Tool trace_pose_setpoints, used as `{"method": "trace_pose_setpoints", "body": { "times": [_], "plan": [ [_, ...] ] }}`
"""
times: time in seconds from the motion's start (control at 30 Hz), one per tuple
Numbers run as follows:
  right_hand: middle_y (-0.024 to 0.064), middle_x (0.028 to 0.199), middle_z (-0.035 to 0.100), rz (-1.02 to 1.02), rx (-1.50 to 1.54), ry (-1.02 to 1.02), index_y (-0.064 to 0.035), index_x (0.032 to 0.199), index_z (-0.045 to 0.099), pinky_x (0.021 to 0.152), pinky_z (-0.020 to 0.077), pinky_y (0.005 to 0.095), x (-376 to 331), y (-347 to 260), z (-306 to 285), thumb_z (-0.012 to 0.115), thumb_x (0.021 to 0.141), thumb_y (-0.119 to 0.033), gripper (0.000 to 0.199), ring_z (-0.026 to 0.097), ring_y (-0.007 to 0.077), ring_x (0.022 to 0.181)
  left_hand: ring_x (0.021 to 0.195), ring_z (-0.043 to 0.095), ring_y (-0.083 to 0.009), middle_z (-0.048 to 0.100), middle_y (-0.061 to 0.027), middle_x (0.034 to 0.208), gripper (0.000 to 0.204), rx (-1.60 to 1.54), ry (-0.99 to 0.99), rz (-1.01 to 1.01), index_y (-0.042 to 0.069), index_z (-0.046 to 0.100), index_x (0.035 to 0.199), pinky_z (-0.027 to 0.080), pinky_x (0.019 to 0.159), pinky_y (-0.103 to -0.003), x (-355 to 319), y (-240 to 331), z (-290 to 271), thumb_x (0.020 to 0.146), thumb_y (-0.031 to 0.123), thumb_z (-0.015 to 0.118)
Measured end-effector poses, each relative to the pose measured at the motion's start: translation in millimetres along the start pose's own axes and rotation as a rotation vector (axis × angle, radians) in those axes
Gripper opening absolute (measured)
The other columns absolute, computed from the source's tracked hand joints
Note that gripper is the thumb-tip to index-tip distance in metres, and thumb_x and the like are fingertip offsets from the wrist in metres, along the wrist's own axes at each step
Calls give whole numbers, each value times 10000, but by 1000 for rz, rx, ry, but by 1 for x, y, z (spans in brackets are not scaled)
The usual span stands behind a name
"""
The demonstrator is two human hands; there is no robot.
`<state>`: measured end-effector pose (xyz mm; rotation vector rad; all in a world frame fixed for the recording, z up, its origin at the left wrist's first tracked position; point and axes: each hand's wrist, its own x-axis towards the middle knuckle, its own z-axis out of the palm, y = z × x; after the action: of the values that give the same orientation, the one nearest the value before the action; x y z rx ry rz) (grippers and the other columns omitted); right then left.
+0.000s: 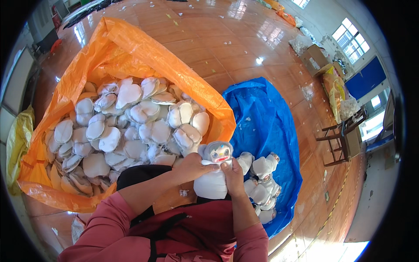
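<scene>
A stuffed doll (210, 185) with a white padded body, a grey hood and a painted face stands upright above my lap. My left hand (190, 167) grips it from the left, its thumb pressed below the doll's face. On the other side my right hand (235, 178) closes round the doll's neck, its thumb near the left one. Just right of that hand, several similar white dolls (260, 192) lie heaped in an open blue sack (262, 111). To the left, an open orange sack (144, 49) is full of white and beige padded pieces (128, 95).
A wooden chair (340, 136) stands on the tiled floor at right. Beyond it are a cardboard box (315, 60), a yellow sack (334, 94) and plastic bags by the wall. Another yellow sack (19, 146) leans at far left. White scraps dot the floor.
</scene>
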<state>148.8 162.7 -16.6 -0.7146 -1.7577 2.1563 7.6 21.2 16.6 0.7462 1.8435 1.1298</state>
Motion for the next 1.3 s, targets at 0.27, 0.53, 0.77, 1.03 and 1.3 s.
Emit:
{"method": "trace_pose_setpoints", "body": {
  "times": [0.27, 0.53, 0.77, 1.03, 1.3],
  "plan": [
    [88, 1191, 631, 108, 311, 44, -24, 1312, 533, 929, 500, 325, 5, -10, 14, 508, 1020, -445, 512, 621, 185, 1047, 545, 637, -189, 660, -92, 646, 458, -495, 335, -39, -57, 685, 865, 495, 533, -348, 22, -34, 16, 841, 392, 772],
    [93, 1189, 641, 269, 336, 2, -25, 1335, 495, 914, 534, 375, 2, -4, 22, 685, 938, -194, 471, 643, 218, 1054, 752, 672, -200, 669, -140, 901, 474, -1067, 314, -180, -49, 622, 1071, 551, 627, -356, 28, -32, 11, 862, 351, 766],
    [86, 861, 691, 389, 403, -35, -19, 1158, 575, 602, 560, 287, -1, -11, 18, 466, 1028, -458, 471, 673, 168, 667, 1052, 648, -277, 640, -133, 1192, 321, -1479, 2, -335, 92, 571, 1272, 552, 884, -431, 37, -46, 3, 1023, 289, 525],
    [62, 736, 662, 124, 230, 15, -44, 943, 631, 528, 483, 234, -8, -15, 15, 549, 1019, -295, 274, 590, 116, 567, 997, 674, -277, 654, -115, 1183, 360, -1533, 121, -411, 95, 561, 1268, 573, 821, -456, 33, -36, 2, 1039, 361, 477],
    [75, 1033, 684, -30, 311, 134, 8, 1211, 602, 828, 549, 287, -4, -4, 33, 581, 994, -101, 244, 668, 158, 925, 840, 685, -227, 683, -121, 1012, 436, -1226, 529, -255, -40, 605, 1140, 557, 694, -361, 34, -33, 5, 943, 343, 671]
  ]
}}
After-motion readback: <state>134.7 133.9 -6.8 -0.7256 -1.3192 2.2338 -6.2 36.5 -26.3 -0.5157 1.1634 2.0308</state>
